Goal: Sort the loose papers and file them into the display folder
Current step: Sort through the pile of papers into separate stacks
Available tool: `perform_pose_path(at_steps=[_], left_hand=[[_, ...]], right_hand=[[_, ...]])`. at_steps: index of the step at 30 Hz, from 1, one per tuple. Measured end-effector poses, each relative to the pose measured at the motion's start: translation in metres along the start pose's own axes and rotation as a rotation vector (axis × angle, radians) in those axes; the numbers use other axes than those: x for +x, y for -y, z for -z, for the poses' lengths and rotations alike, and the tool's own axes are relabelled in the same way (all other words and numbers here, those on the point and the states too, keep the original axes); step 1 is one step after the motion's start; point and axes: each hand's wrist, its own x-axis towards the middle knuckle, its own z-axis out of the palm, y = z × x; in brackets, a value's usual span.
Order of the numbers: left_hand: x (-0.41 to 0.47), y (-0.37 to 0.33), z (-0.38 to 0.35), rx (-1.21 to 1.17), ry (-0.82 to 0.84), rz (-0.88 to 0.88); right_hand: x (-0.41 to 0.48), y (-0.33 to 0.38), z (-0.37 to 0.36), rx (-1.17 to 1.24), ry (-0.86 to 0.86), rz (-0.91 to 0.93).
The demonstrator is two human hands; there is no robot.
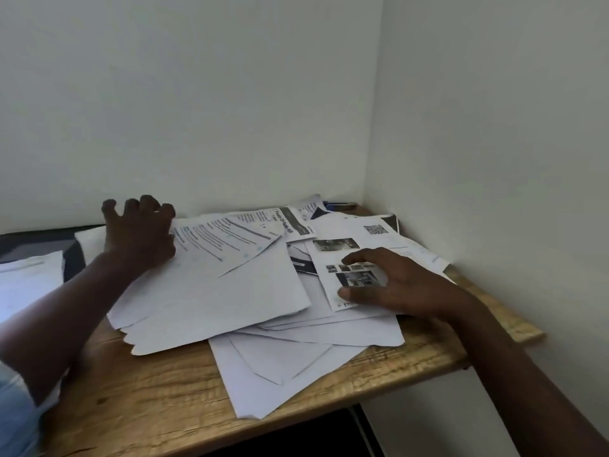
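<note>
Several loose white papers [211,301] lie overlapped in a messy pile on the wooden desk [158,390]. My left hand [140,230] rests on the far left part of the pile, on a sheet of printed text [227,240], with fingers spread. My right hand [392,285] lies flat on a sheet printed with small photos [336,258], fingers straight, thumb at the sheet's near edge. A dark folder [71,255] lies at the left edge of the desk, partly under more white sheets [26,278].
The desk sits in a corner, with white walls behind and to the right. A small blue object [339,205] lies at the far corner behind the papers. The desk's near part shows bare wood. Some sheets overhang the front edge.
</note>
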Motion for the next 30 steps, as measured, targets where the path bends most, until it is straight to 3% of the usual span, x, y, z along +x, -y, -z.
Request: perform_pose_path(at_steps=[4,8,11,14,17,19,22,25,30], left_hand=[[-0.02,-0.047,0.031,-0.356,-0.19,-0.218],[-0.058,-0.115,0.095,-0.83,0.053,-0.545],[-0.079,-0.161,0.125,-0.818,0.146,-0.681],[-0.079,-0.189,0.132,-0.629,0.167,-0.761],[-0.068,-0.2,0.126,-0.54,0.164,-0.782],[-0.063,-0.201,0.12,-0.518,0.046,-0.764],[-0.061,-0.201,0.115,-0.52,-0.172,-0.646],[-0.053,-0.197,0.111,-0.579,-0.244,-0.479],[-0.041,-0.185,0.099,-0.569,-0.305,-0.38]], right_hand=[[-0.019,-0.02,0.007,0.048,0.0,0.032],[-0.025,-0.037,0.004,-0.029,-0.2,0.018],[-0.023,-0.047,-0.009,-0.059,-0.449,0.038],[-0.022,-0.047,-0.009,0.022,-0.639,0.035],[-0.022,-0.048,-0.005,0.091,-0.721,-0.011],[-0.022,-0.046,-0.004,0.134,-0.766,-0.016],[-0.024,-0.042,-0.002,0.152,-0.87,-0.014],[-0.028,-0.038,0.0,0.107,-0.978,-0.106],[-0.032,-0.028,0.003,-0.04,-0.736,-0.457]])
